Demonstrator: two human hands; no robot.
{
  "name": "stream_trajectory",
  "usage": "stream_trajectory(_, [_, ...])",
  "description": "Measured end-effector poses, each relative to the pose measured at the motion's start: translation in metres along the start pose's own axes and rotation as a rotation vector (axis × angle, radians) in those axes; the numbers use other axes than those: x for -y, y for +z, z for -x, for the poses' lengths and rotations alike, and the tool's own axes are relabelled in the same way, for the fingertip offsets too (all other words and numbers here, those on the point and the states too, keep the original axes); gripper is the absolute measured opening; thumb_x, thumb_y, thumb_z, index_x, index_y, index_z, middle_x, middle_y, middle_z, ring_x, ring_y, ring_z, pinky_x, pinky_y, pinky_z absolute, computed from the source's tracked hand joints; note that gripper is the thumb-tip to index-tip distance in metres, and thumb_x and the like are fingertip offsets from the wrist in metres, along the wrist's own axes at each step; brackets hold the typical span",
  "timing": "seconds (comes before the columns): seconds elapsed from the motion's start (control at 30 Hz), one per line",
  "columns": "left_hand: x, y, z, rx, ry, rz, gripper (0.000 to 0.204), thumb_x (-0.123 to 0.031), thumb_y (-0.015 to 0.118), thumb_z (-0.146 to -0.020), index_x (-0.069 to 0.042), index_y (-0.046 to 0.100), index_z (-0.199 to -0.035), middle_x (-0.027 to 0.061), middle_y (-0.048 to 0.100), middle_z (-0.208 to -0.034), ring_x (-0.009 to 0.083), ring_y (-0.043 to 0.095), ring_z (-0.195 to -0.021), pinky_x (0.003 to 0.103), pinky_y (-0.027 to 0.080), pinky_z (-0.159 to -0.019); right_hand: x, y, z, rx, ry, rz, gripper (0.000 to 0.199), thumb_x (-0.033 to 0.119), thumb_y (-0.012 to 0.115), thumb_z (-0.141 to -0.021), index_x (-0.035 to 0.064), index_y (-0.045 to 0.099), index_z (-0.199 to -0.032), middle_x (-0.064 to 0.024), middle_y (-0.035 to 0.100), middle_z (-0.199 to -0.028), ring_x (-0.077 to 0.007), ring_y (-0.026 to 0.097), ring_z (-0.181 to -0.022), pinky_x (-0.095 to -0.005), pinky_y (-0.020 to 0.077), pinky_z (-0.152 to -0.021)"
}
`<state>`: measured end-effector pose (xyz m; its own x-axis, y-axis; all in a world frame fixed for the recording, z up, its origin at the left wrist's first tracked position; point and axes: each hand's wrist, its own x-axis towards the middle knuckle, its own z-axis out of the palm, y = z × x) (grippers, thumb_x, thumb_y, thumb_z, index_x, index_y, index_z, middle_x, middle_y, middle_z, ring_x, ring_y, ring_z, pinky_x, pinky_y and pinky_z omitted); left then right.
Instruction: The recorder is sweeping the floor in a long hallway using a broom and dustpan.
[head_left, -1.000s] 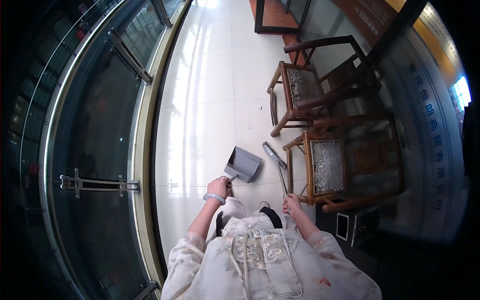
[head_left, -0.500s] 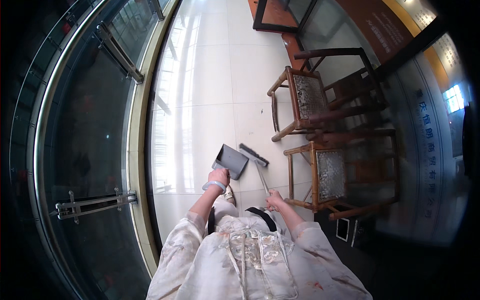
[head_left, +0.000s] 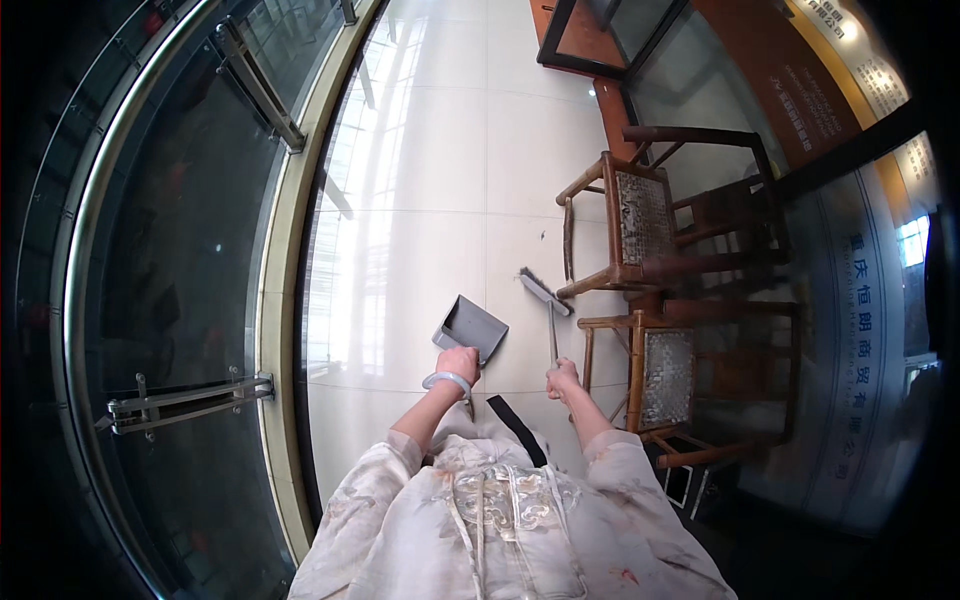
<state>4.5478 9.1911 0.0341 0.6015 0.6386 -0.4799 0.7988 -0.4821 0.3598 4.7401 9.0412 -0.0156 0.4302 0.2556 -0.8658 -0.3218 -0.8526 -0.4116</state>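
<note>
My left hand point(head_left: 459, 364), with a pale bangle point(head_left: 446, 381) at its wrist, is closed around the handle of a grey dustpan point(head_left: 474, 330). The pan's open side faces up and to the left, over the pale tiled floor. A broom point(head_left: 545, 293) with a grey head and dark bristles is in my right hand point(head_left: 563, 377), whose fingers wrap its thin handle. The broom's head lies to the right of the dustpan, apart from it and close to a chair leg. A small dark bit of debris point(head_left: 543, 236) lies on the tiles beyond the broom.
Two wooden chairs with woven seats, a farther chair point(head_left: 640, 215) and a nearer chair point(head_left: 667, 375), stand at the right beside glass panels. Along the left runs a glass railing with a metal handrail point(head_left: 80, 240) and a pale ledge point(head_left: 278, 290). A dark-framed panel point(head_left: 590, 40) stands far ahead.
The broom's head has moved right and slightly farther away, widening its gap from the dustpan. Chairs and floor sit a little lower and farther right in the view.
</note>
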Motion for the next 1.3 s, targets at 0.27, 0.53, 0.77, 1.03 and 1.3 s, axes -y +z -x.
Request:
stream_trajectory(0.27, [0.009,-0.001,-0.014,-0.022,0.030,0.030,0.015,-0.018,0.051,-0.073,-0.009,0.063,-0.078,0.0151,0.062,-0.074,0.0313,0.061,-0.070,0.040,0.049,-0.064,-0.005,-0.021,0.076,0.257,0.130,-0.231,0.044,-0.002,0.054,-0.076,0.0054,0.039,-0.117,-0.0068,0.047,-0.061,-0.0103,0.041,-0.039,-0.0240,0.0263,-0.031])
stream_trajectory(0.53, [0.007,-0.019,-0.025,-0.005,-0.023,0.043,0.015,-0.020,0.056,-0.071,-0.010,0.063,-0.079,0.0139,0.063,-0.076,0.0285,0.061,-0.073,0.039,0.049,-0.066,0.002,-0.061,0.065,0.111,-0.170,0.077,0.049,0.001,0.058,-0.072,0.0085,0.043,-0.118,-0.0128,0.057,-0.072,-0.0176,0.055,-0.050,-0.0305,0.0420,-0.040])
stream_trajectory(0.77, [-0.023,-0.044,-0.071,-0.065,-0.075,0.005,0.017,-0.025,0.056,-0.074,-0.012,0.064,-0.080,0.0123,0.063,-0.074,0.0281,0.061,-0.070,0.038,0.049,-0.063,0.088,-0.115,-0.032,-0.211,-0.517,0.670,0.046,0.006,0.056,-0.065,0.0073,0.050,-0.111,-0.0196,0.059,-0.097,-0.0348,0.056,-0.094,-0.0383,0.0438,-0.082])
stream_trajectory(1.03, [-0.075,-0.036,-0.141,-0.072,-0.134,0.090,0.017,-0.030,0.058,-0.075,-0.013,0.062,-0.080,0.0099,0.063,-0.074,0.0274,0.060,-0.071,0.039,0.048,-0.062,0.234,-0.146,-0.153,-0.158,-0.530,0.587,0.039,0.004,0.056,-0.066,0.0059,0.051,-0.104,-0.0187,0.058,-0.099,-0.0344,0.055,-0.094,-0.0399,0.0435,-0.081])
stream_trajectory(1.3, [-0.121,-0.051,-0.202,0.087,-0.104,0.032,0.015,-0.023,0.053,-0.076,-0.013,0.060,-0.085,0.0104,0.062,-0.078,0.0276,0.061,-0.073,0.040,0.049,-0.063,0.312,-0.167,-0.263,-0.018,-0.303,0.377,0.039,0.003,0.047,-0.071,0.0083,0.050,-0.110,-0.0176,0.059,-0.090,-0.0291,0.061,-0.079,-0.0382,0.0495,-0.067])
